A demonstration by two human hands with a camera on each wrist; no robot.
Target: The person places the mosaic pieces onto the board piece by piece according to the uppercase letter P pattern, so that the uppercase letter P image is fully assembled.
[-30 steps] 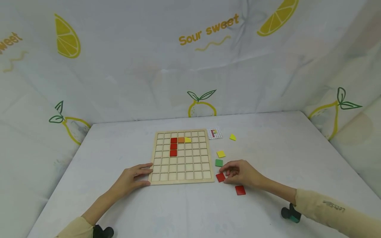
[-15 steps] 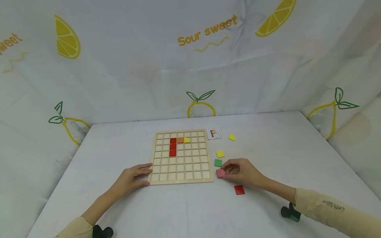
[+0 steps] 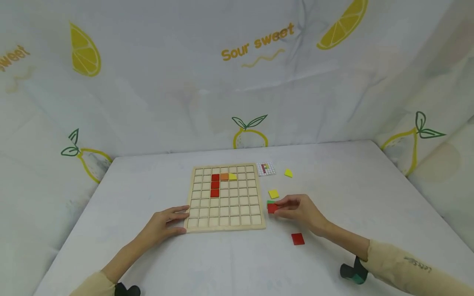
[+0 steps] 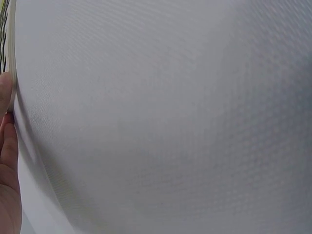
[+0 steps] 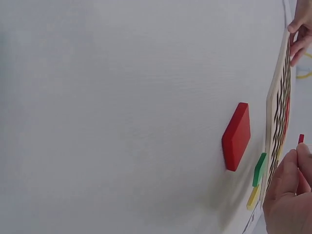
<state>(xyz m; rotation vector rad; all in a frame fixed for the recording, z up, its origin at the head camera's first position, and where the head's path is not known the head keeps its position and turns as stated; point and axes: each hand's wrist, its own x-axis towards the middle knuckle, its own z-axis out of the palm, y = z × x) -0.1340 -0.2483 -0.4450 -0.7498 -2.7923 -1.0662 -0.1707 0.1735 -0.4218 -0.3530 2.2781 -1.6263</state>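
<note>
My right hand (image 3: 301, 209) pinches a red square tile (image 3: 272, 209) between thumb and fingers, just right of the wooden grid board (image 3: 224, 212). Part of a green tile (image 3: 270, 202) shows behind the held tile. The fingers of my left hand (image 3: 163, 222) touch the board's left edge, with the thumb near its front corner. On the board, three red tiles (image 3: 215, 185) form a column, with an orange tile (image 3: 224, 176) and a cut-cornered yellow tile (image 3: 233, 176) beside the top one. In the right wrist view, the right-hand fingertips partly cover the held tile.
A loose red tile (image 3: 298, 239) lies in front of the right hand. Behind that hand are a yellow square tile (image 3: 273, 193) and a cut-cornered yellow tile (image 3: 288, 173). A small pattern card (image 3: 266, 169) lies by the board's far right corner.
My right hand has taken hold of the red tile beside the board, lifted it, and moved it slightly away from me, partly over the green tile. The left hand stays at the board's edge.
</note>
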